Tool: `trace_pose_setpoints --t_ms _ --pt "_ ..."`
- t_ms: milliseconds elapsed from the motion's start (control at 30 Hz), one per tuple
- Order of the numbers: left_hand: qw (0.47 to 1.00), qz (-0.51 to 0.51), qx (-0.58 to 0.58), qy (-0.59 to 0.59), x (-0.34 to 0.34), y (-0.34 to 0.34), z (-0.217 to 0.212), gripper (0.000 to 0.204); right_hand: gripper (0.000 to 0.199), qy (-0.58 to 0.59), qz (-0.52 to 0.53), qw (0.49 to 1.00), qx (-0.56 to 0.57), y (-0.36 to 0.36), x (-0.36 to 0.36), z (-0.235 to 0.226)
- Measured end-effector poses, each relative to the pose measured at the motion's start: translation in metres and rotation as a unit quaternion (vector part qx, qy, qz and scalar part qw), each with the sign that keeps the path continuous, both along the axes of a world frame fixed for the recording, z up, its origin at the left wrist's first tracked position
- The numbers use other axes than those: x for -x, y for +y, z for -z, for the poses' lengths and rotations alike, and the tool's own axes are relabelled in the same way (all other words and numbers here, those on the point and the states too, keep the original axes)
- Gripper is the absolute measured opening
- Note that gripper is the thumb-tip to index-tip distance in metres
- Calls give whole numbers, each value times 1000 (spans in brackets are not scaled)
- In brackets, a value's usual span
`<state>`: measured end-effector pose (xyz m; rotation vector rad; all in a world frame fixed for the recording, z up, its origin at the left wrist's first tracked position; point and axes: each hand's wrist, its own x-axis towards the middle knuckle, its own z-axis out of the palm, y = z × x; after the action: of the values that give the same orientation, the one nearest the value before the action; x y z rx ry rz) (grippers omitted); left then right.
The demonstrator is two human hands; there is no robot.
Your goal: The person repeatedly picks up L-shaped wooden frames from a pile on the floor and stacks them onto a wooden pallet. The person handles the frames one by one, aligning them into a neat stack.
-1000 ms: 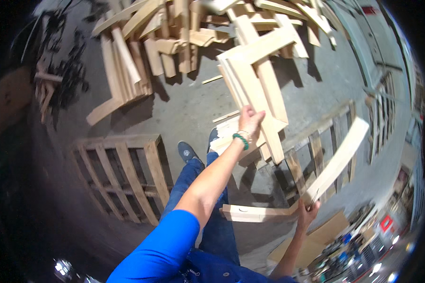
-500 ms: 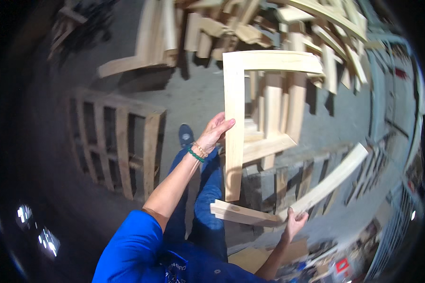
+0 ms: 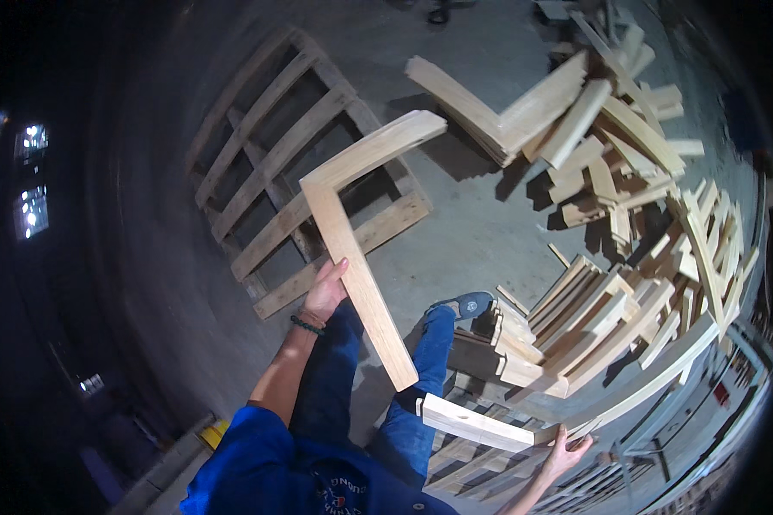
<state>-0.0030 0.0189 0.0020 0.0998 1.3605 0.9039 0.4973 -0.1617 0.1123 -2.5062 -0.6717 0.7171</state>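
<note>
My left hand, with a dark beaded bracelet at the wrist, is closed round the long leg of a pale L-shaped wooden frame piece. This piece is held up in front of me, its mitred corner at the upper left and its short leg running to the right. Low on the right, my right hand grips a second L-shaped wooden frame piece near its corner. One leg of it reaches left toward my thigh, the other sweeps up to the right. The two pieces are apart.
A slatted wooden pallet lies on the concrete floor ahead left. Nested L-shaped pieces stand beyond it, beside a loose heap of wooden pieces. By my right foot, more pieces are stacked on another pallet.
My view and body have turned left, bringing the bare pallet ahead and the stacked wood to my right. Both hands keep their L-shaped pieces; the left one now tilts.
</note>
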Motion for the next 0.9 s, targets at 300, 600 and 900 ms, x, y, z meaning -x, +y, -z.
trace_pose_setpoints --t_ms 300,600,900 --pt "983 -185 18 0 201 0 116 35 47 -23 -137 988 69 126 154 18" --pt "992 -124 20 -31 322 59 225 36 48 4 -267 961 68 197 303 73" --pt "992 -31 73 98 362 40 257 62 47 -1 -467 880 82 282 430 168"
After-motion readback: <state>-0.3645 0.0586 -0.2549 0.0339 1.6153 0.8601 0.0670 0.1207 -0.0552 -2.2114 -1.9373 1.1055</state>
